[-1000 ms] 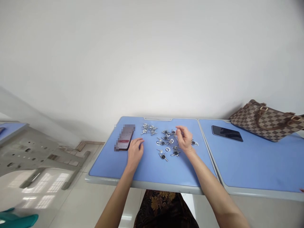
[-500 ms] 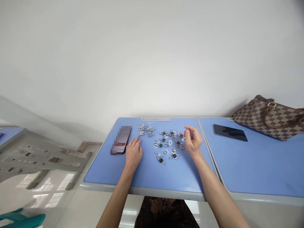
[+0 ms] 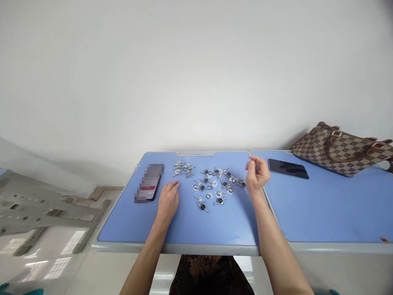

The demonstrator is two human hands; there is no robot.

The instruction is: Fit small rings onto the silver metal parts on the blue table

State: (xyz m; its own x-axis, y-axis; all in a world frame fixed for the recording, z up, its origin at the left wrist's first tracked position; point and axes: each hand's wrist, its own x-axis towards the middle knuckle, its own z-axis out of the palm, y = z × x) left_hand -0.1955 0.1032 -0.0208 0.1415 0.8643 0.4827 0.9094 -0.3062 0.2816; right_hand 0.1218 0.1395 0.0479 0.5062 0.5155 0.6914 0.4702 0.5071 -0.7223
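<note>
Several small silver keys with black heads and loose key rings (image 3: 211, 184) lie scattered on the blue table (image 3: 190, 225). My left hand (image 3: 168, 200) lies flat on the table, palm down, just left of the keys and beside a phone (image 3: 149, 186). My right hand (image 3: 257, 176) is raised slightly over the table's right edge, just right of the keys. Its fingers are curled into a pinch, and I cannot make out what is between them.
A second blue table (image 3: 325, 213) adjoins on the right, carrying a dark phone (image 3: 287, 169) and a brown checkered handbag (image 3: 340, 149). A white wall stands behind. A grey metal frame (image 3: 37, 213) lies on the floor at left.
My right hand has moved right, from over the keys to the table's right edge, staying pinched. My left hand has hardly moved.
</note>
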